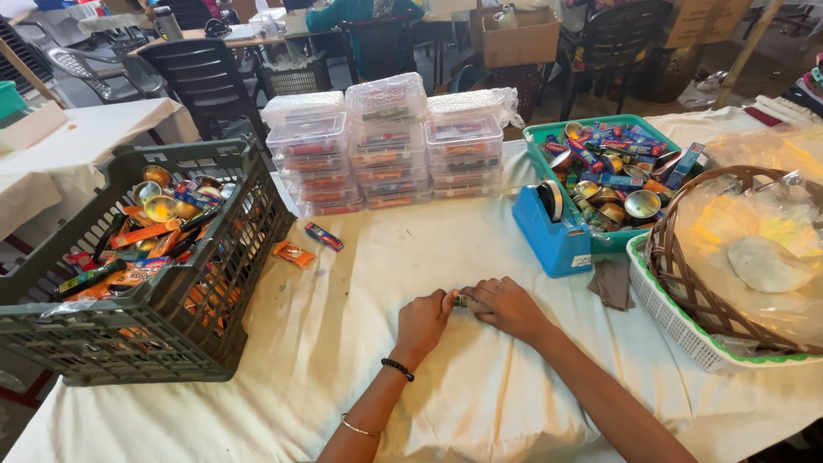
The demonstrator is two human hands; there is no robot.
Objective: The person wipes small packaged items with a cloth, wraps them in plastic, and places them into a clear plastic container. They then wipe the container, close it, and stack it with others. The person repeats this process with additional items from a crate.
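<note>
Left hand (422, 319) and right hand (506, 306) resting side by side on the white tablecloth (480, 394), fingertips meeting. Between them, pinched from both sides, a small dark item (464, 300), too small to make out further; fingers of both hands curled and pressed together around it. Black bead bracelet (398, 369) and thin gold bangle (360, 426) on the left wrist.

Beyond the fingertips, well apart, three stacks of clear plastic boxes (386, 146). Nearer, up and to the left of the fingers, a loose orange packet (294, 253) and a small blue-and-red packet (324, 237) lying on the cloth. Far left of the left hand, a grey-green crate (171, 326) full of orange packets and round metal tins. Up and right of the right hand, a blue tape dispenser (553, 227) touching a teal tray (549, 133) of tins and packets. Far right, a wicker basket (686, 283) sitting in a white-and-green tray (677, 321).
</note>
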